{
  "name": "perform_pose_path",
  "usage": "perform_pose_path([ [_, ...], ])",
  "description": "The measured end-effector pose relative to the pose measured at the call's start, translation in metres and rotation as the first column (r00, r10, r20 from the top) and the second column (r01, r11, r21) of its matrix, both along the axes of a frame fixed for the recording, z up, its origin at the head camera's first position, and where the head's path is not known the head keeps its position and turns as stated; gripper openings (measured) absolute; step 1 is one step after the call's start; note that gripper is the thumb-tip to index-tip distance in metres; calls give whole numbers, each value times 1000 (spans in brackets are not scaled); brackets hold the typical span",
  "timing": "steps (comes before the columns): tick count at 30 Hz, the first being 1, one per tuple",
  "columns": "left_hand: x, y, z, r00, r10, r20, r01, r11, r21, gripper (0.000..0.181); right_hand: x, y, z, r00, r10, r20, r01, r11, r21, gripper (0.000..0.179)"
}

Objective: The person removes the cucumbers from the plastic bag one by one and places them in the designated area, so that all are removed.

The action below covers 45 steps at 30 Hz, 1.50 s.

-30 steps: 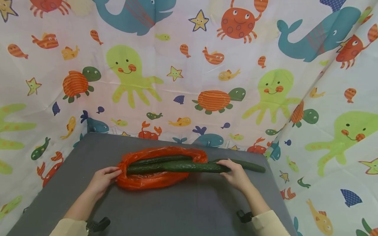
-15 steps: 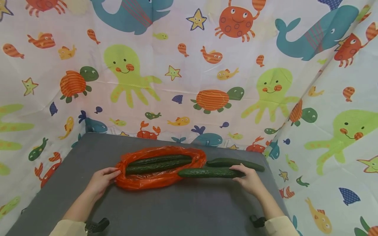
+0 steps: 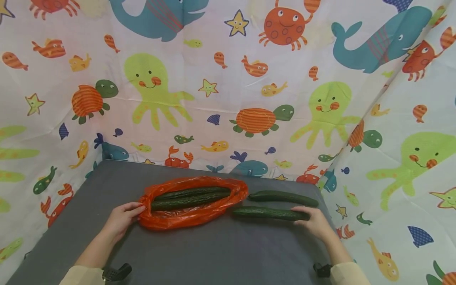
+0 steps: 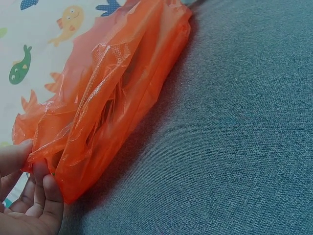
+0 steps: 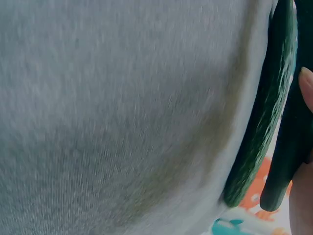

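Observation:
My left hand pinches the left end of a thin orange plastic bag, whose mouth lies wide apart. Inside the bag, two dark green cucumbers lie side by side. Right of it, my right hand grips the right end of another cucumber, low over the table. Just behind that one, a further cucumber lies on the table, roughly parallel. The left wrist view shows thumb and fingers on the bag's crumpled plastic. Only part of the right hand enters the right wrist view, beside two cucumbers.
A dark grey table carries everything. Behind it and along both sides hangs a white curtain printed with sea animals. The two loose cucumbers lie near the table's right edge.
My right hand has drawn a cucumber out of the bag, moved it right and lowered it in front of the loose one. The left hand stays at the bag's end.

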<state>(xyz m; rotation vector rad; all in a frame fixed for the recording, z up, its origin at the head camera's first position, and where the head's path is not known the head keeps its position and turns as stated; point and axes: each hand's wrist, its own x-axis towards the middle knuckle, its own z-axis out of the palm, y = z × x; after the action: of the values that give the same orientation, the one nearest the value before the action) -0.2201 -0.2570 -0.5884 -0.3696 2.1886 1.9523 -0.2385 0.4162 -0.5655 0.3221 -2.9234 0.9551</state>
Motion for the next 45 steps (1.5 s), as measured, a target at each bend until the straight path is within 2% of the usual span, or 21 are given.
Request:
perform_pose_path([
  [3,0,-1,0,1000,-4,2,4,1000,3,44,-3,8,-3,999,-23,41,22,999,28,44],
  [9,-1,-3,-1,1000,1,15,-1,1000,9,44,-13,17,-5,987,-78,142,76,997,21,43],
  [19,-2,-2,-1,1000,-20,11,20,1000,-3,43,-22,25,-12,981,-107,161,97,993,65,42],
  [25,-3,-2,-2,1000,-11,23,11,1000,0,42,-27,29,-18,997,-74,37,70,992,105,43],
  [31,-2,-2,-2,1000,-1,23,1,1000,8,42,-31,33,-27,997,-63,-54,70,989,131,43],
  [34,-1,-2,-1,1000,-2,22,2,1000,11,43,-31,35,-32,991,-94,-98,107,985,139,43],
  [40,1,-2,0,1000,-3,13,3,1000,14,43,-27,40,-40,958,-193,-211,216,972,93,45],
  [45,1,-1,0,1000,-4,9,3,1000,29,39,-20,43,-43,956,-199,-217,220,972,80,49],
])
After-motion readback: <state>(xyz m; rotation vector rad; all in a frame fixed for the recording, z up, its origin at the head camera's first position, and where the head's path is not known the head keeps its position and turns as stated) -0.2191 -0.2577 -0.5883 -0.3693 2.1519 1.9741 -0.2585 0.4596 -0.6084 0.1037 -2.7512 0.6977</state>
